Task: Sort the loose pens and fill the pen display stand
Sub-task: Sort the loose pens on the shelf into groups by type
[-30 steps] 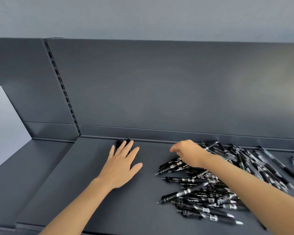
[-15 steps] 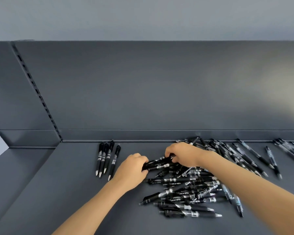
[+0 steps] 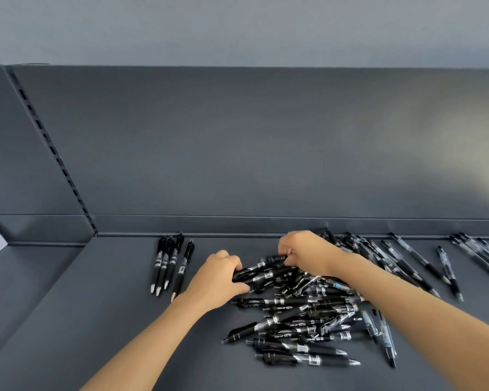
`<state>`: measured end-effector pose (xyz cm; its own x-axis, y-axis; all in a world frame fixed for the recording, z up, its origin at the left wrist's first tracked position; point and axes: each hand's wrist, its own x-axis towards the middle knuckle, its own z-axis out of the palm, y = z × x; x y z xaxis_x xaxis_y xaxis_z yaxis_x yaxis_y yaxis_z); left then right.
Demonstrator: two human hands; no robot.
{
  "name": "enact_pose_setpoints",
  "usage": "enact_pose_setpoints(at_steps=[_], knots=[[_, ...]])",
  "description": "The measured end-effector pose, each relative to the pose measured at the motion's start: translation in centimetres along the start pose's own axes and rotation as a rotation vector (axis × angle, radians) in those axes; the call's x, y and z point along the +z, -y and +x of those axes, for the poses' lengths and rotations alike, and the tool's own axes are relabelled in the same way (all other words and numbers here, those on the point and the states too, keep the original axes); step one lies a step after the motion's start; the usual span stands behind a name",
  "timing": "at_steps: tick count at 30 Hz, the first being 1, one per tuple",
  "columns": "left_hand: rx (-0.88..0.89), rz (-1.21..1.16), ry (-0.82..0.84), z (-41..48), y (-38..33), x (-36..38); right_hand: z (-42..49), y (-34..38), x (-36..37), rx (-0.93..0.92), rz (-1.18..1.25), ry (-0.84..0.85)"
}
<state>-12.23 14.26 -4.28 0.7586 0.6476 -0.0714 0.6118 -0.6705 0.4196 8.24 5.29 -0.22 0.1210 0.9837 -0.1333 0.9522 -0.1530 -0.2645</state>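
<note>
A heap of loose black pens (image 3: 302,317) lies on the dark grey shelf (image 3: 96,320), spreading right along the back lip. Several sorted pens (image 3: 168,263) lie side by side to the left, tips toward me. My left hand (image 3: 218,280) is curled over the left ends of a small bunch of pens (image 3: 263,270) at the heap's top edge. My right hand (image 3: 305,252) pinches the other end of the same bunch. No display stand is in view.
The shelf's upright back panel (image 3: 266,142) rises behind the pens, with a slotted rail (image 3: 54,153) at the left. A lower shelf section (image 3: 20,277) adjoins on the left. More stray pens (image 3: 480,252) lie at the far right.
My left hand left the sorted row and moved right to the heap. Both hands closed on a bunch of pens at the heap's top. The view shifted right.
</note>
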Motion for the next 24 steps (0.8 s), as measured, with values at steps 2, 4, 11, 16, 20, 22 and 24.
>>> enact_pose_setpoints(at_steps=[2,4,11,16,20,22,24], knots=[[0.002,0.005,-0.016,0.2,-0.4,-0.1,-0.2,-0.1,-0.7,0.026,0.096,-0.15],[-0.014,-0.017,-0.024,0.2,-0.5,-0.3,-0.5,-0.3,-1.2,0.043,0.179,-0.284],[-0.009,0.002,0.019,0.7,-0.2,-0.7,-1.5,-0.5,-1.7,0.081,0.348,-0.479],[-0.019,-0.045,-0.051,0.9,-0.2,-0.9,-2.2,-0.8,-2.7,0.1,0.361,-0.527],[-0.084,-0.341,-0.19,1.0,-0.5,-2.0,-2.3,-1.6,-2.8,0.064,0.242,-0.291],[-0.144,-0.521,-0.269,0.8,-0.8,-2.8,-2.2,-2.0,-2.3,0.03,0.13,-0.174],[-0.164,-0.603,-0.323,0.8,-0.9,-3.4,-2.2,-2.3,-1.8,0.018,0.057,-0.091]])
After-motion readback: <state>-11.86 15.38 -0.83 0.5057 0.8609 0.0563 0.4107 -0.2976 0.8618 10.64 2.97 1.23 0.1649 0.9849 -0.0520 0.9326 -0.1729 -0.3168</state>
